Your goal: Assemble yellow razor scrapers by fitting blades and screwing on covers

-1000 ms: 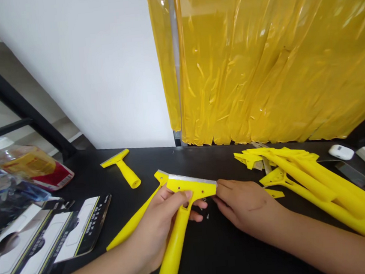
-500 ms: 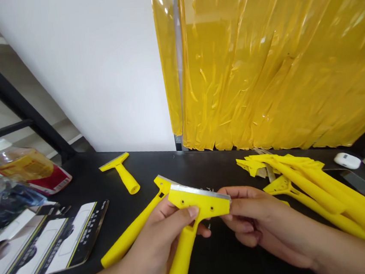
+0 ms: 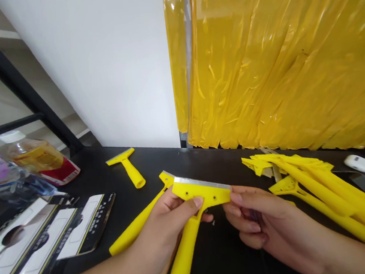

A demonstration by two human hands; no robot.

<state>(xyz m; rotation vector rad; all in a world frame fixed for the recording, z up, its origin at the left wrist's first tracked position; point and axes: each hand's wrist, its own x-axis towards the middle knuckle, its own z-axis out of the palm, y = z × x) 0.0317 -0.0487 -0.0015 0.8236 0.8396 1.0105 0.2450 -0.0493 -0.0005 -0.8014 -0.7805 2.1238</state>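
Left hand [image 3: 163, 227] curled round a yellow plastic razor scraper [image 3: 201, 194], thumb across its head, held over the black table [image 3: 222, 253] mid-scene. Right hand [image 3: 258, 222] half closed, fingers [image 3: 240, 199] pinching the head's right end. Second scraper [image 3: 136, 229] lies just beside left hand; scraper pile [image 3: 319, 184] right.

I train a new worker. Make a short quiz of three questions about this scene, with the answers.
1. True or false: the left hand and the right hand both touch the same yellow scraper.
2. What is along the top edge of that scraper's head? a) rubber b) metal c) bristles
3. Fill the gap: the pile of yellow scrapers lies on a ___ table.

Key: 1 true; 2 b, a metal blade; 3 black.
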